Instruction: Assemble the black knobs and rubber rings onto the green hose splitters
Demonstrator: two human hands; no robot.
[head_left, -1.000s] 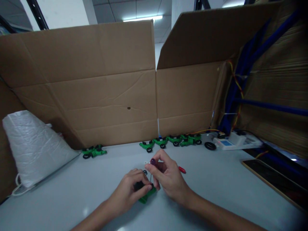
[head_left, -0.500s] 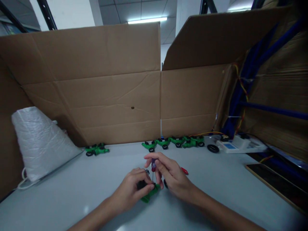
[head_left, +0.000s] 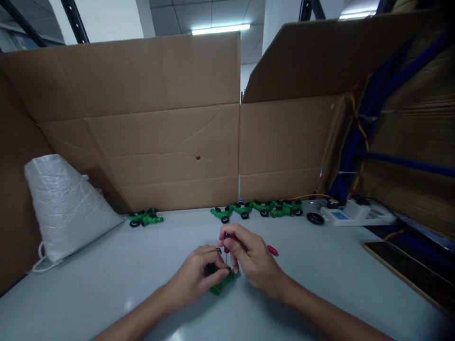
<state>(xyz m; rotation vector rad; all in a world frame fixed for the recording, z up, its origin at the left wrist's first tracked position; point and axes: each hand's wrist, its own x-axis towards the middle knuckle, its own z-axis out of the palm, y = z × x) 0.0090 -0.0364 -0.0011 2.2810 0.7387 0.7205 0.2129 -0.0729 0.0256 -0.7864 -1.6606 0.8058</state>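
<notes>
My left hand (head_left: 197,279) is closed on a small green toy car part (head_left: 222,282) with a black wheel, holding it down on the grey table (head_left: 124,274). My right hand (head_left: 250,258) is closed round a small screwdriver with a purple handle (head_left: 226,241), held upright with its tip on the green part. Both hands touch at the table's middle, close to me. A small red thing (head_left: 272,250) lies just right of my right hand.
A row of green toy cars (head_left: 259,207) stands at the back by the cardboard wall (head_left: 159,142), another green car (head_left: 145,218) further left. A loose black wheel (head_left: 314,218), a white device (head_left: 350,214), a white woven bag (head_left: 66,208) at left, a dark board (head_left: 412,274) at right.
My right hand has come down and closed tighter round the screwdriver, lowering it onto the green part. The view has shifted slightly left.
</notes>
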